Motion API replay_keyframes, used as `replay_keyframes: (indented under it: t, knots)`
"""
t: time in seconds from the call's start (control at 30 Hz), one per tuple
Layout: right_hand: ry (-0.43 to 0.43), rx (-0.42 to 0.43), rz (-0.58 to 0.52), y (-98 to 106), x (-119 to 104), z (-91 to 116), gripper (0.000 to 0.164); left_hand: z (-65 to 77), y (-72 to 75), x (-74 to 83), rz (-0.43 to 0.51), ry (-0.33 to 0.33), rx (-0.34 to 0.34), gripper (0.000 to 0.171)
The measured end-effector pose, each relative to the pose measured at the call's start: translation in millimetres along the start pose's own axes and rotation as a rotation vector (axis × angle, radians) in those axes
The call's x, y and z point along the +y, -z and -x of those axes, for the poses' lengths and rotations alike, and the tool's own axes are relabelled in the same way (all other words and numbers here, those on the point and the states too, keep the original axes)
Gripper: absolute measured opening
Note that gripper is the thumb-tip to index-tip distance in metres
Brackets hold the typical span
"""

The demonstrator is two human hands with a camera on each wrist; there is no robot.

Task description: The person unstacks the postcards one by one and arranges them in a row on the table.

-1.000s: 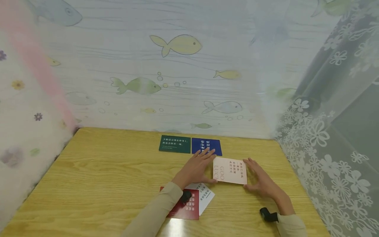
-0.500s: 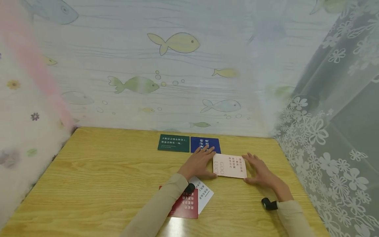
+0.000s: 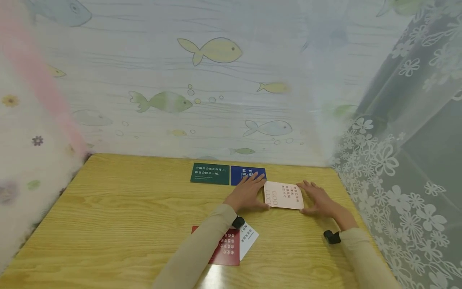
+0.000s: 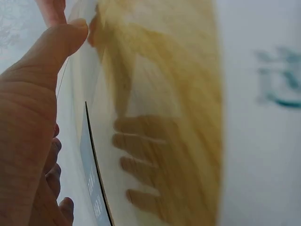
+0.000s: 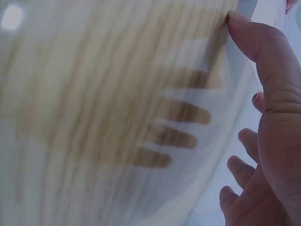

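A pale pink card (image 3: pixel 283 196) printed "GOO LUC" and dark characters lies level at the right of the wooden table. My left hand (image 3: pixel 248 194) holds its left end, thumb at the near corner and fingers toward the far one. At the opposite end, my right hand (image 3: pixel 321 200) holds it the same way. The left fingers overlap a blue card (image 3: pixel 237 175) behind. In the left wrist view the thumb (image 4: pixel 66 40) reaches forward above the glossy surface; the right wrist view shows the right thumb (image 5: pixel 256 35) extended, with several fingers below it.
Beside the blue card, a green card (image 3: pixel 210 174) lies near the table's far edge. A red card (image 3: pixel 231 257) overlaps a white card (image 3: pixel 249 243) under the left forearm. Fish-printed fabric (image 3: pixel 216 100) rises behind the table (image 3: pixel 119 224); a lace curtain (image 3: pixel 386 160) hangs at the right.
Both hands have moved the pink card away from the body and slightly right. The green, blue, red and white cards have stayed in place as the head view shifts a little.
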State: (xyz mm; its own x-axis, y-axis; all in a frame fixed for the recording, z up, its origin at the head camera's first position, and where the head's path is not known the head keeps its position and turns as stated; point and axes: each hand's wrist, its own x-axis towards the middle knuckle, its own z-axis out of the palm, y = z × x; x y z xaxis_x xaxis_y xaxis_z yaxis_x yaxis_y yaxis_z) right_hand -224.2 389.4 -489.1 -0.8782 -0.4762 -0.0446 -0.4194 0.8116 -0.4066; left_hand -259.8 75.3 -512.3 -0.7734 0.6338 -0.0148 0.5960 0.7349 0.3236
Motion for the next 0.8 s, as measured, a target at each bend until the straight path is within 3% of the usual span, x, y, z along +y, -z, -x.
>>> replay_keyframes:
  t: [0.4,0.8]
  knots:
    - [0.002,-0.029,0.013,12,16,-16,0.088,-19.7,-7.0,2.3,0.040,0.052,0.010,0.098]
    - [-0.004,-0.059,0.114,26,29,-39,0.089,-48.7,-3.6,4.7,-0.079,0.118,0.018,0.098]
